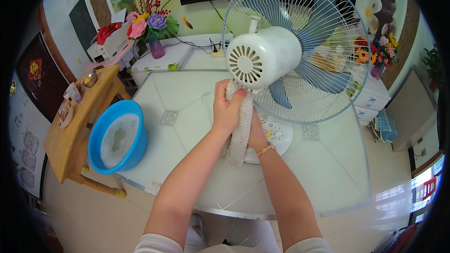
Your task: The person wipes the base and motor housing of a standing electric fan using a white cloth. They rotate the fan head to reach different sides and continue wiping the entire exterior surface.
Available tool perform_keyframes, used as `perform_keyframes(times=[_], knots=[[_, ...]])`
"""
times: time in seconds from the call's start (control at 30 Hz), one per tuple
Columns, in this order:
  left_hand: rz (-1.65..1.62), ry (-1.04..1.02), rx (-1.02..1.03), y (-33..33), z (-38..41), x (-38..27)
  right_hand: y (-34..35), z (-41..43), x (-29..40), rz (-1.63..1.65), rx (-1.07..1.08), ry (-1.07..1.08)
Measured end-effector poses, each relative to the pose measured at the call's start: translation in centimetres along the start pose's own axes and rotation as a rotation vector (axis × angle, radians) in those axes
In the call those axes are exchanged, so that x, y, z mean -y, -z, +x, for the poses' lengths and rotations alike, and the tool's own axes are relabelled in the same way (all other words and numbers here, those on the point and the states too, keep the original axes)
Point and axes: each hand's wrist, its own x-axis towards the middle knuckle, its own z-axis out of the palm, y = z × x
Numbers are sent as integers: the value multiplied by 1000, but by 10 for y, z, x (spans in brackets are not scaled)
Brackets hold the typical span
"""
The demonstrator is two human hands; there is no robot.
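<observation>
A table fan stands on the table with its white motor housing [269,54] towards me and its blue blades [323,24] behind, inside a wire cage [242,7]. My left hand [226,107] grips a whitish textured cloth [240,137] just under the housing, thumb on top. The cloth hangs down over the fan's stem, which is mostly hidden. Lower down, my right hand [257,131] is behind the hanging cloth at the stem; its fingers are hidden, so its grip does not show. The white fan base [281,137] bears coloured prints and partly shows beside my right wrist.
A blue basin [140,137] of sudsy water stands at the table's left edge. The pale tiled tabletop [190,112] carries the fan. Beyond are a wooden table [58,151], a power strip [218,53] with cables, and a purple vase [156,47] of flowers.
</observation>
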Motion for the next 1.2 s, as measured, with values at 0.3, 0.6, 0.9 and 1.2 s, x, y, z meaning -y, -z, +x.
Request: perform_keyframes(times=[0.3, 0.6, 0.9, 1.2], knots=[[-347, 185, -54, 6, -15, -11, -2, -2, 1, -32, -38, -23], [-351, 178, -104, -6, -9, -7, -5, -2, -10, 30, -60, -18], [-405, 375, -315, 22, -36, -20, 5, -4, 9, -92, -11, -57], [-304, 525, 31, 93, -110, -76, 27, -81, 88, -176, -12, 67]])
